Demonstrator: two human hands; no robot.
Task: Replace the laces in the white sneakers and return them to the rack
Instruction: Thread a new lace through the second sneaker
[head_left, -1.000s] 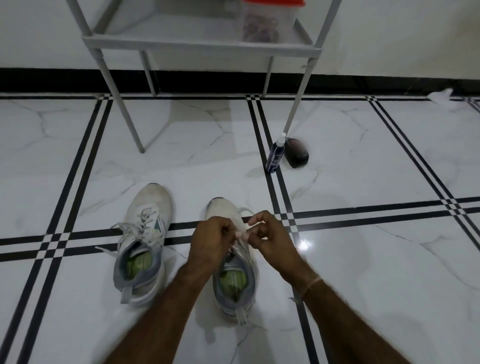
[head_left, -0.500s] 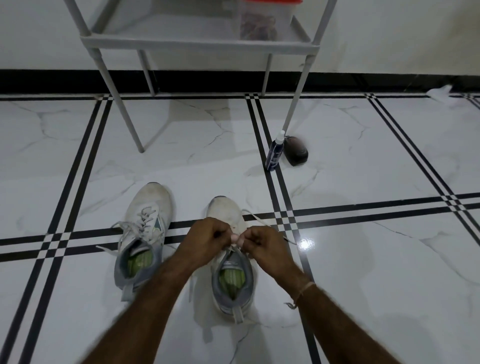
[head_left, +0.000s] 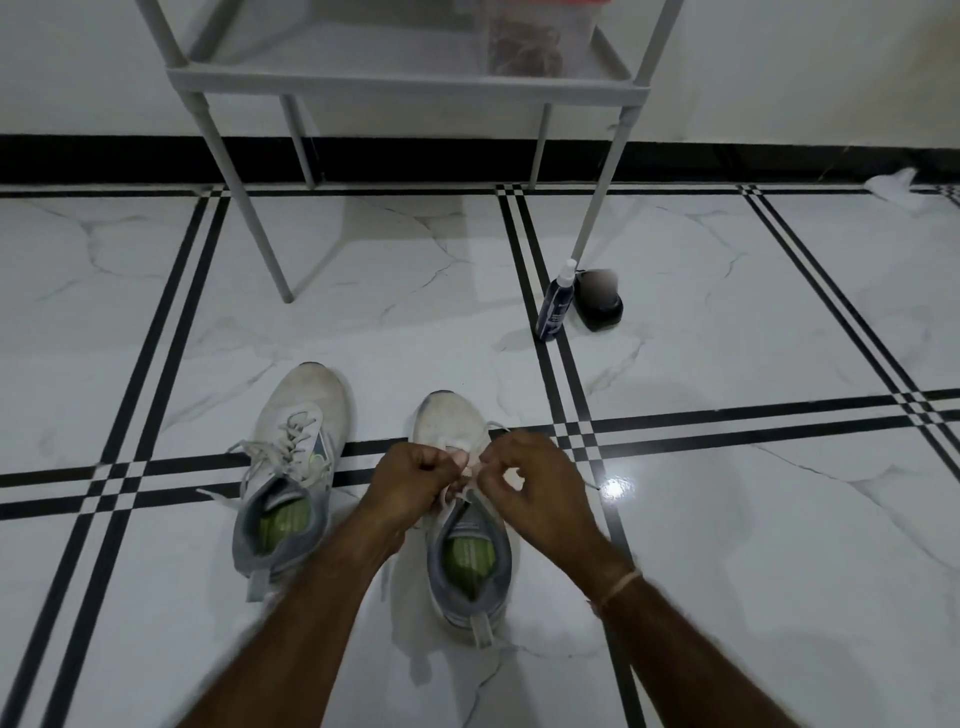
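Observation:
Two white sneakers with green insoles stand on the marble floor, toes pointing away from me. The left sneaker (head_left: 293, 467) has its laces threaded, with loose ends spread on the floor. Over the right sneaker (head_left: 457, 431) my left hand (head_left: 415, 480) and my right hand (head_left: 530, 480) meet, each pinching a strand of the white lace (head_left: 470, 475). One lace end trails to the right on the floor. My hands hide most of that shoe's eyelets.
A grey metal rack (head_left: 405, 83) stands against the wall ahead, with a clear box of brown items on its shelf. A dark spray bottle (head_left: 556, 306) and a black object (head_left: 600, 306) sit by its right front leg. A white cloth (head_left: 893, 187) lies far right.
Both hands have stayed at the right sneaker's lacing, working the lace. The right hand's fingers have spread a little and the view has shifted slightly.

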